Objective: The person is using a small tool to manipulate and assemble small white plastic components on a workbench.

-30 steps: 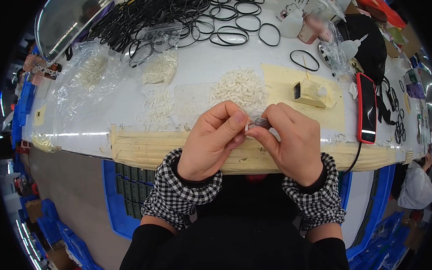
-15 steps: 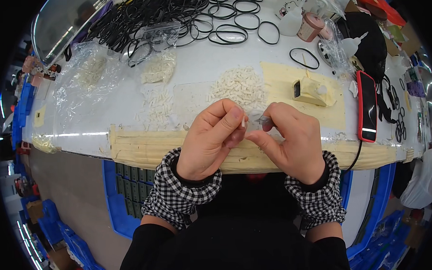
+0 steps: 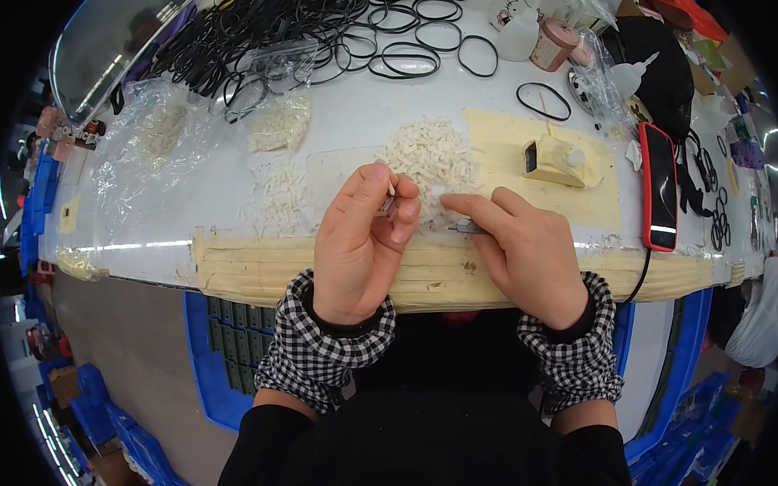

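My left hand point(image 3: 359, 244) pinches a small white piece point(image 3: 391, 190) between thumb and fingers, its palm turned up. The fingers of my right hand point(image 3: 531, 251) are curled round a small grey metal blade point(image 3: 466, 227), most of which they hide. My right index finger stretches out to the near edge of a heap of small white pieces point(image 3: 429, 152). A looser scatter of similar white pieces point(image 3: 280, 191) lies to the left of my left hand.
Black rubber bands point(image 3: 408, 58) cover the back of the table. Clear plastic bags point(image 3: 158, 135) lie at the left. A tape-wrapped block point(image 3: 562, 161) and a red-cased phone point(image 3: 659, 186) stand at the right. Beige tape point(image 3: 321, 267) pads the front edge, above a blue crate point(image 3: 209, 369).
My left hand has moved left and up, away from the right, with the white piece. My right index finger has straightened toward the heap. The view has shifted slightly.
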`<state>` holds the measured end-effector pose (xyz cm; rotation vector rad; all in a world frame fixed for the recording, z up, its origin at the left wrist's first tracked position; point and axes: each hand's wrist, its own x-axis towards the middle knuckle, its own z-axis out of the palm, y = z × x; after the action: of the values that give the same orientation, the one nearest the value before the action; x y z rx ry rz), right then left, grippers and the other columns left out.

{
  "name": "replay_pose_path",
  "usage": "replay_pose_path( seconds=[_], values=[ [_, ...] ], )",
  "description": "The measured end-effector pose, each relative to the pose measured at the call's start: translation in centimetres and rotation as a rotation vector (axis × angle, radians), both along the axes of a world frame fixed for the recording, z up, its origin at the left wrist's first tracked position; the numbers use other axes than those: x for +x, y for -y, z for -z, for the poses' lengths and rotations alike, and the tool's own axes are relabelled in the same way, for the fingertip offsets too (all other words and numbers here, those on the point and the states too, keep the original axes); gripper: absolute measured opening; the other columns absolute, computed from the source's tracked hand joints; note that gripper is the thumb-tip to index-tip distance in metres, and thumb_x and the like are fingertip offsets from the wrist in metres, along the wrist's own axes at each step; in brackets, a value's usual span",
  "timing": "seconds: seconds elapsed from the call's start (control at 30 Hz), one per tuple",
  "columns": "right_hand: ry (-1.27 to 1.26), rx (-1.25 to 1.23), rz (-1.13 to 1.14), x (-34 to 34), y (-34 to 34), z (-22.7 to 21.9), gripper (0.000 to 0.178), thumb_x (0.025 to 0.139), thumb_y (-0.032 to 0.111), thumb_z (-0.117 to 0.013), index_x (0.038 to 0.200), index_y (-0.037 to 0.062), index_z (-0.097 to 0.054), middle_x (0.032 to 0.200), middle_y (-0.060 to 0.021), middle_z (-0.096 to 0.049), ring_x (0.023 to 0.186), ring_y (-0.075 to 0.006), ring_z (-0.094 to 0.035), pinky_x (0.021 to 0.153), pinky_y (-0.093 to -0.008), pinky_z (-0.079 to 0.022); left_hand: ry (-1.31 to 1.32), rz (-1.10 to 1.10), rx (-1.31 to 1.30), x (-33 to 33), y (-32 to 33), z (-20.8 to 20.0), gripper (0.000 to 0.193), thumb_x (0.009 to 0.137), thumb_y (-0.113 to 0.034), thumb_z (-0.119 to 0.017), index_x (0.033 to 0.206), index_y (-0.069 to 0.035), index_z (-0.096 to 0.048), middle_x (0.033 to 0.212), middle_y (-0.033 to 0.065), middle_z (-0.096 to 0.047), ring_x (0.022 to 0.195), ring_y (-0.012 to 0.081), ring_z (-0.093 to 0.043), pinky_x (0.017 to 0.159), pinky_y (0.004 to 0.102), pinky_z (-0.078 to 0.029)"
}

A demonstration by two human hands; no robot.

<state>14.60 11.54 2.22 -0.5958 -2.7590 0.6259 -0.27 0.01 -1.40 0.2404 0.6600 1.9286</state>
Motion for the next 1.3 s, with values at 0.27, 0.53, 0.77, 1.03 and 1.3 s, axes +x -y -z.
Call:
replay_pose_path(
  seconds=[0.27,0.53,0.77,1.03,1.3],
  values=[
    [-0.183,-0.184,0.152,1.9,-1.5,0.7,0.018,0.072,-0.001,-0.065,0.089,0.0053,-0.062,0.078,-0.0074,-0.058,0.064,-0.0233,-0.06,0.057,-0.0309,-0.047,-0.006,0.058,-0.068,0.3,0.0,-0.7,0.021,0.099,-0.019,-0.045,0.107,-0.001,-0.054,0.093,0.0063,-0.06,0.081,0.0103,-0.056,0.073,0.0219,-0.048],
    [-0.196,-0.058,0.081,0.5,-0.5,1.1,0.017,0.071,0.004,-0.068,0.087,0.0093,-0.061,0.081,-0.0037,-0.056,0.064,-0.0238,-0.06,0.056,-0.0325,-0.047,0.022,0.059,-0.019,0.2,-0.1,-0.4,0.021,0.099,-0.018,-0.046,0.11,-0.002,-0.054,0.094,0.0052,-0.06,0.082,0.01,-0.056,0.075,0.022,-0.048],
    [-0.165,0.064,0.061,-0.1,-0.6,1.5,0.023,0.067,0.002,-0.068,0.087,0.0105,-0.061,0.082,-0.0026,-0.056,0.065,-0.0236,-0.06,0.055,-0.0333,-0.047,-0.002,0.073,-0.026,0.2,-0.1,-0.5,0.021,0.099,-0.017,-0.046,0.11,-0.001,-0.054,0.094,0.0047,-0.06,0.081,0.0095,-0.056,0.075,0.0217,-0.047],
    [-0.535,-0.234,0.05,-1.0,-0.1,-0.1,0.013,0.075,-0.004,-0.064,0.086,0.0032,-0.061,0.078,-0.0062,-0.056,0.062,-0.0179,-0.057,0.055,-0.0275,-0.045,-0.228,0.241,-0.188,0.7,-0.2,-2.0,0.021,0.096,-0.013,-0.052,0.108,0.002,-0.057,0.092,0.004,-0.059,0.078,0.007,-0.05,0.065,0.0184,-0.041],
    [-0.626,-0.331,0.023,-1.3,1.3,-0.3,0.011,0.076,-0.003,-0.068,0.085,0.0,-0.062,0.076,-0.007,-0.057,0.064,-0.0149,-0.054,0.053,-0.0239,-0.042,-0.233,0.267,-0.131,0.6,0.1,-1.6,0.015,0.094,-0.016,-0.055,0.097,-0.002,-0.056,0.077,-0.0005,-0.053,0.063,0.0042,-0.041,0.055,0.0166,-0.033]
  ],
)
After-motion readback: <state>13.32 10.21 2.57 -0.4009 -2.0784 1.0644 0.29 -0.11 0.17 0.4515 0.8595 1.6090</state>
